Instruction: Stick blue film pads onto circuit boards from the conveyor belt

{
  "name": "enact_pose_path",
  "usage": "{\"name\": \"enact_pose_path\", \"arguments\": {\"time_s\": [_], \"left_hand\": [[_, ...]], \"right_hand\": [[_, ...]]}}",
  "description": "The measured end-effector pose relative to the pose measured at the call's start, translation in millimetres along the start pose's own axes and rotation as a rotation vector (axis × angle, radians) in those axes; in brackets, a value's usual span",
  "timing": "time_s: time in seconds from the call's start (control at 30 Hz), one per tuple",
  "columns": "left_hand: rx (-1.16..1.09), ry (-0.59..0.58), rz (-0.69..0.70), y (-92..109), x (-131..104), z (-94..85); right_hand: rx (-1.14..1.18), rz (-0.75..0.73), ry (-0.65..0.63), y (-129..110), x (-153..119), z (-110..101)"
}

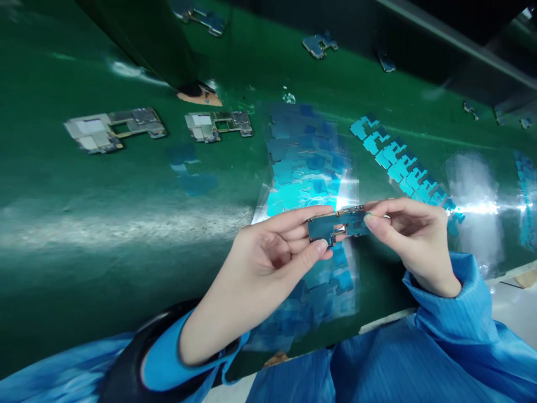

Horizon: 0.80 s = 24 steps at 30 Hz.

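Both hands met over the clear sheet of blue stickers (302, 168), which lay flat on the green belt (104, 235). The left hand (268, 263) pinched one small blue-covered circuit board (338, 223) between thumb and forefinger at its left end, and the right hand (409, 235) pinched the board's right end the same way, so the board hung level just above the sheet's near half. Left of the sheet lay two bare circuit boards (115, 129) (218, 124), side by side and well apart from the hands. Right of the sheet ran one slanting strip of bright turquoise stickers (403, 165), its near end just behind the right hand. Beyond the sheet, farther up the belt, three more blue-covered boards (319, 45) could be counted, along with smaller pieces too blurred to tell. Two blue sleeves (457, 313) covered the wrists.
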<state>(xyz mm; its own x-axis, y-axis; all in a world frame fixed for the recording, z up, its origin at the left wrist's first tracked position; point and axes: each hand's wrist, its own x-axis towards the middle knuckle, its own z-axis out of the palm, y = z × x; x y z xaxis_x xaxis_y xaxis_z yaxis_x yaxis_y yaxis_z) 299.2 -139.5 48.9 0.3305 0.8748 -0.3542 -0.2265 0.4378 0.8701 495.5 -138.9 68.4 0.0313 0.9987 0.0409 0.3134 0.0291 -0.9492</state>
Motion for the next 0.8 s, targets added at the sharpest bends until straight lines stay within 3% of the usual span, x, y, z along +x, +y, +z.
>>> {"name": "enact_pose_path", "arguments": {"time_s": [0.27,0.8], "left_hand": [[0.042,0.057,-0.096,5.8,-0.8,3.4],[-0.075,0.045,-0.041,-2.7,2.9,2.0]], "right_hand": [[0.043,0.035,-0.006,-0.5,-1.1,1.0],[0.130,0.062,-0.044,2.7,-4.0,6.7]]}}
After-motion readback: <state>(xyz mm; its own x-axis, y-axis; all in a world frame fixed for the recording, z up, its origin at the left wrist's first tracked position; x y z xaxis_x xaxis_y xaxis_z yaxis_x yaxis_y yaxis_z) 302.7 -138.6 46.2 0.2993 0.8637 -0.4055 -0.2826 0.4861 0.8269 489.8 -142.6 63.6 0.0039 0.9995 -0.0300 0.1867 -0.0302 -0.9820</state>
